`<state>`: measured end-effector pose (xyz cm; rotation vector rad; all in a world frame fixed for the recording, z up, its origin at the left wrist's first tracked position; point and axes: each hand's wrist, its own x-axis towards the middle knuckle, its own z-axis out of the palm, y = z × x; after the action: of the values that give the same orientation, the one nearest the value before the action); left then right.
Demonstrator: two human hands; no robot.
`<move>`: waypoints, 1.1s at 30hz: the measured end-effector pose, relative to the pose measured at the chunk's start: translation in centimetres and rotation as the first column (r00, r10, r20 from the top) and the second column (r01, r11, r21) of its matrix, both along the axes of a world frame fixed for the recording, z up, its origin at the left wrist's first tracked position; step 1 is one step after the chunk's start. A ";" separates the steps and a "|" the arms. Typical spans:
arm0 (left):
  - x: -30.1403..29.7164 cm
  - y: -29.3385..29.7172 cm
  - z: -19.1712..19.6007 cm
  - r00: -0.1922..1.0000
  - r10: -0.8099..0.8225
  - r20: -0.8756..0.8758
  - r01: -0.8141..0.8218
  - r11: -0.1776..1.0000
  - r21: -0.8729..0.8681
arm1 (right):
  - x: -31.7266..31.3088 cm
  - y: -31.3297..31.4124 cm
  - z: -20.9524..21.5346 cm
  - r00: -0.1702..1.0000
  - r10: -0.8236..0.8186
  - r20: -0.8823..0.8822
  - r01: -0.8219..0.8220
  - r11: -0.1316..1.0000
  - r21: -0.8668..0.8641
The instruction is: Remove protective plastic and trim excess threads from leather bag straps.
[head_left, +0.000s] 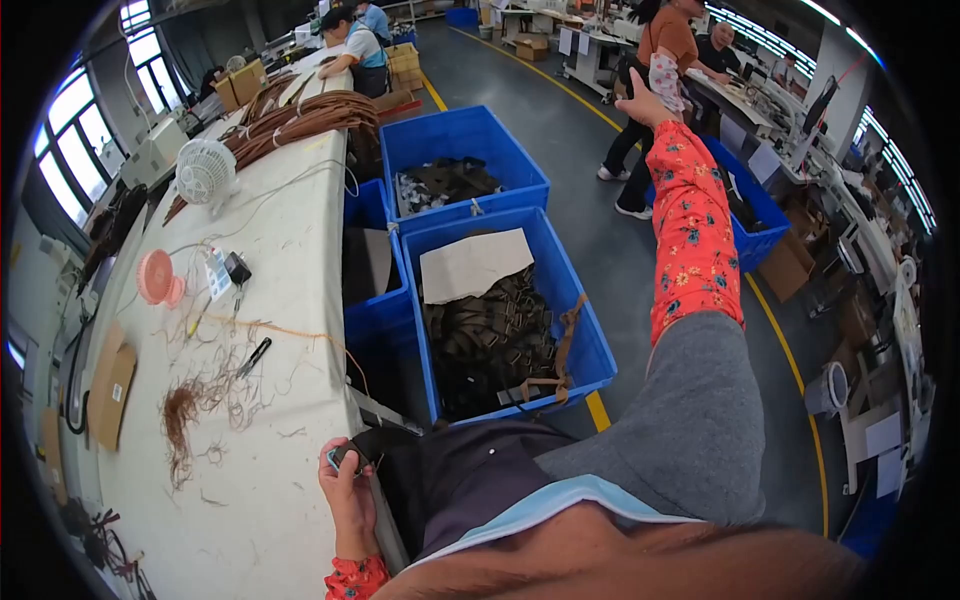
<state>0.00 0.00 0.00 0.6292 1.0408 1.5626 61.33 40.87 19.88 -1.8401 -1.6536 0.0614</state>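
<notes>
Light-blue neckline (pixel 560 497): right of the white table (pixel 285 500).
Brown threads (pixel 178 420): on the table.
Room: blue crates (pixel 440 135), grey floor (pixel 582 180) right of the table.
Dark object (pixel 352 460): at table's right edge, grasped by left hand (pixel 350 500); direction, long axis unclear.
Right hand (pixel 652 108): outstretched, right of table; cannot tell its grip.

The single view comes from the left fisheye camera on the person's head, facing forward and steeply down. A dark garment (pixel 480 485) looms close at the lower edge; the left hand (pixel 350 490) shows low, the outstretched right hand (pixel 648 104) high. The counter (pixel 270 480) spreads leftward, a blue crate (pixel 588 350) sits mid-view, and the floor (pixel 605 265) recedes toward the top.
</notes>
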 end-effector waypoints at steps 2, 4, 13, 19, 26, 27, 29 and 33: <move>-0.1 -0.4 0.8 1.000 0.027 0.016 -0.026 0.999 -0.021 | -1.1 0.7 -0.9 0.985 0.074 0.158 -0.071 0.997 -0.026; 0.5 0.6 0.4 0.999 0.004 0.045 -0.004 1.000 -0.005 | 0.6 1.4 -0.6 0.914 -0.022 0.406 -0.033 0.991 0.127; 0.7 0.3 0.5 0.995 0.055 0.088 -0.052 0.998 -0.042 | -26.0 -2.6 -4.1 0.585 0.764 0.272 -0.804 0.592 0.065; -0.4 0.0 -0.2 0.998 -0.061 0.016 0.061 0.998 -0.029 | -49.3 -18.0 -11.4 -0.225 0.754 0.618 -0.958 -0.288 0.002; -0.1 -0.1 -1.4 0.896 -0.388 -0.217 0.356 0.919 -0.172 | -60.7 -27.4 -18.4 -0.656 0.550 0.517 -0.750 -0.552 -0.364; -0.2 -0.3 -1.5 0.901 -0.380 -0.210 0.348 0.921 -0.175 | -62.0 -27.7 -18.8 -0.664 0.546 0.512 -0.743 -0.561 -0.366; -0.1 0.0 -1.3 0.870 -0.424 -0.252 0.384 0.903 -0.192 | -63.8 -27.5 -19.2 -0.642 0.535 0.549 -0.750 -0.587 -0.305; -0.1 -0.2 -1.3 0.908 -0.358 -0.216 0.329 0.931 -0.159 | -64.1 -30.1 -18.6 -0.597 0.710 0.373 -0.749 -0.660 0.056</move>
<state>-0.12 -0.23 -1.33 0.8848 1.1244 1.1250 -2.80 10.77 1.27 0.9318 -2.5221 0.4104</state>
